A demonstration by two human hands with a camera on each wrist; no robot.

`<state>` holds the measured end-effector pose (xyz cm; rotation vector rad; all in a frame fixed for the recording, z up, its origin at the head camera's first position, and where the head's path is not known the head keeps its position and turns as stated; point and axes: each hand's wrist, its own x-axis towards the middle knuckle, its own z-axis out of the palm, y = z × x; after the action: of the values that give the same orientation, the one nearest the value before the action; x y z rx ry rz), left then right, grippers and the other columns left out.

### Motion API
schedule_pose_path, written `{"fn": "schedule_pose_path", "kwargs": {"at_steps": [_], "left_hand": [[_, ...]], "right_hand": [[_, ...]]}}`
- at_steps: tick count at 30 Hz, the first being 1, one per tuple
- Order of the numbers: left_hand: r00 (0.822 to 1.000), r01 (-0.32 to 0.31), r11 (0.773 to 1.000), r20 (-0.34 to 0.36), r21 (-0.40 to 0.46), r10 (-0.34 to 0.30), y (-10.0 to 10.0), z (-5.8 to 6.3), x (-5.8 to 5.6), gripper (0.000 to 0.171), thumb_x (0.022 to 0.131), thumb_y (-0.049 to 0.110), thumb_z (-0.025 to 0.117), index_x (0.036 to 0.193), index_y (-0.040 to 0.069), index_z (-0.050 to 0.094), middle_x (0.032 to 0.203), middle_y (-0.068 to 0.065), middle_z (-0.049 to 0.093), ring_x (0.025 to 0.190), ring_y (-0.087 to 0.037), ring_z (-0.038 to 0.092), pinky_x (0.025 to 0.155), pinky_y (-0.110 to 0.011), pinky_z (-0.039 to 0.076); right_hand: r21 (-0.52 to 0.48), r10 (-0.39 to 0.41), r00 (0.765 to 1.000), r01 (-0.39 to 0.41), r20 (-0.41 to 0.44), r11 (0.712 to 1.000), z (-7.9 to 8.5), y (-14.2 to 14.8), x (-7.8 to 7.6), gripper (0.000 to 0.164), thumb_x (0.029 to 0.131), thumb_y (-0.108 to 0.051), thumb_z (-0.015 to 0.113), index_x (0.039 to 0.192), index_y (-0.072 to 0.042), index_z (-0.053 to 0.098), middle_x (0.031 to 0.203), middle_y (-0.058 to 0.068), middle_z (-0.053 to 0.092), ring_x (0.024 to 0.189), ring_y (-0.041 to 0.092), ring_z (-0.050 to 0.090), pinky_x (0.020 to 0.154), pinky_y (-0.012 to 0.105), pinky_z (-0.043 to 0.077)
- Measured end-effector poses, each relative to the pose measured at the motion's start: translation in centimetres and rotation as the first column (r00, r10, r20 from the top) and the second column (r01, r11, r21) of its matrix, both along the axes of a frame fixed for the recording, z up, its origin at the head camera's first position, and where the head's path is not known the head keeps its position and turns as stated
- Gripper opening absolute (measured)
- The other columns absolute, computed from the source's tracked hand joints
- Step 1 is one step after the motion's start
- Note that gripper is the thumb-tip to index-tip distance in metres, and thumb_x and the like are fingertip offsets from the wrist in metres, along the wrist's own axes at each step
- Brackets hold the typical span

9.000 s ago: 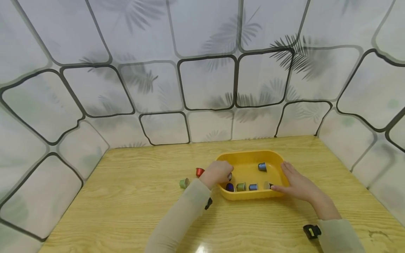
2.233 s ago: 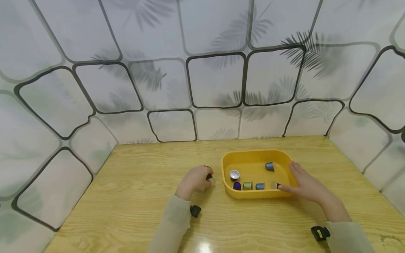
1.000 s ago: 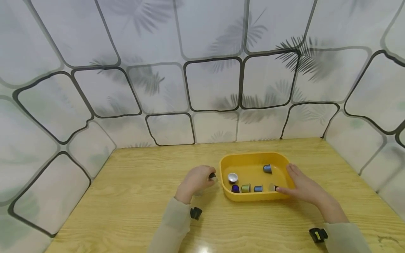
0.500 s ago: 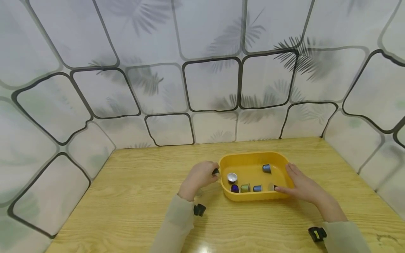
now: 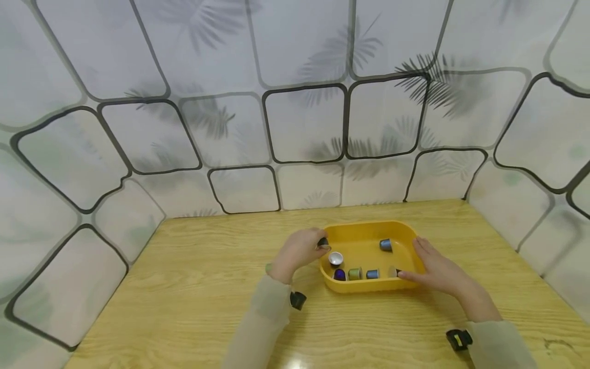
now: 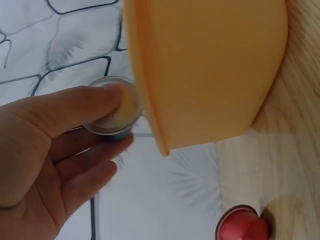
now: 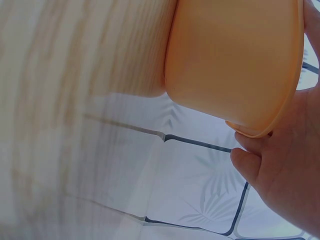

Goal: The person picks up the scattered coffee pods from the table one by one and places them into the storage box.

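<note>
My left hand (image 5: 300, 251) pinches a dark coffee capsule (image 5: 323, 243) between thumb and fingers, just over the left rim of the yellow tray (image 5: 369, 285). In the left wrist view the pale lid of that capsule (image 6: 122, 116) faces the thumb, close beside the tray wall (image 6: 210, 75). My right hand (image 5: 438, 269) rests on the tray's right end with fairly straight fingers, its thumb reaching over the front rim. Inside the tray lie several capsules: a silver-lidded one (image 5: 336, 258), a purple one (image 5: 339, 275), a green one (image 5: 355, 274) and blue ones (image 5: 385, 245).
A red capsule (image 6: 243, 223) lies on the table, seen in the left wrist view. Another green capsule (image 5: 269, 267) shows partly behind my left wrist. The wood-grain table (image 5: 193, 307) is bounded at the back and sides by patterned white walls (image 5: 309, 184).
From inside the tray, my left hand went to the table on its left and has come back to the left rim with a dark capsule. The silver-lidded capsule now lies uncovered; my right hand stays put.
</note>
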<state>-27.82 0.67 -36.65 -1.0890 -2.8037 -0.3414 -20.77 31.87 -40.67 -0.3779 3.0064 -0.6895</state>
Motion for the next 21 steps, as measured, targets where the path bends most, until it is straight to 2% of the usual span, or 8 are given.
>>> {"fn": "schedule_pose_path", "kwargs": {"at_steps": [4, 8, 14, 21], "left_hand": [[1.000, 0.007, 1.000, -0.027, 0.010, -0.006, 0.8, -0.4, -0.8, 0.016, 0.083, 0.024, 0.063, 0.093, 0.012, 0.060, 0.080, 0.005, 0.057, 0.065, -0.006, 0.049, 0.059, -0.019, 0.042], [0.999, 0.004, 1.000, -0.048, -0.018, -0.005, 1.7, -0.8, -1.5, 0.014, 0.083, 0.026, 0.062, 0.089, 0.014, 0.059, 0.078, 0.006, 0.054, 0.063, -0.006, 0.047, 0.056, -0.019, 0.040], [0.999, 0.004, 0.995, -0.041, -0.102, -0.009, 3.1, -1.0, -2.2, 0.014, 0.084, 0.025, 0.061, 0.093, 0.014, 0.059, 0.081, 0.005, 0.055, 0.067, -0.008, 0.049, 0.058, -0.021, 0.040], [1.000, 0.010, 0.976, -0.027, -0.217, -0.016, 4.3, -1.4, -3.0, 0.018, 0.086, 0.021, 0.059, 0.103, 0.014, 0.059, 0.092, 0.002, 0.057, 0.076, -0.010, 0.054, 0.064, -0.022, 0.043]], "right_hand": [[-0.002, -0.005, 1.000, 0.005, 0.003, 1.000, 0.0, 0.0, 0.0, 0.103, 0.076, -0.057, 0.057, 0.133, 0.017, 0.014, 0.137, 0.035, 0.007, 0.125, 0.047, 0.010, 0.095, 0.059, 0.014], [-0.003, -0.006, 1.000, 0.006, 0.003, 1.000, 0.0, 0.0, 0.0, 0.102, 0.076, -0.056, 0.057, 0.133, 0.017, 0.013, 0.138, 0.035, 0.007, 0.125, 0.047, 0.010, 0.095, 0.059, 0.014], [0.001, -0.004, 1.000, 0.004, -0.005, 1.000, -0.1, 0.0, 0.0, 0.102, 0.076, -0.056, 0.057, 0.133, 0.016, 0.014, 0.138, 0.034, 0.008, 0.125, 0.047, 0.010, 0.095, 0.058, 0.015], [0.003, -0.007, 1.000, 0.007, -0.003, 1.000, -0.2, 0.1, 0.0, 0.103, 0.075, -0.058, 0.056, 0.133, 0.015, 0.015, 0.138, 0.034, 0.008, 0.125, 0.046, 0.010, 0.096, 0.057, 0.014]]}}
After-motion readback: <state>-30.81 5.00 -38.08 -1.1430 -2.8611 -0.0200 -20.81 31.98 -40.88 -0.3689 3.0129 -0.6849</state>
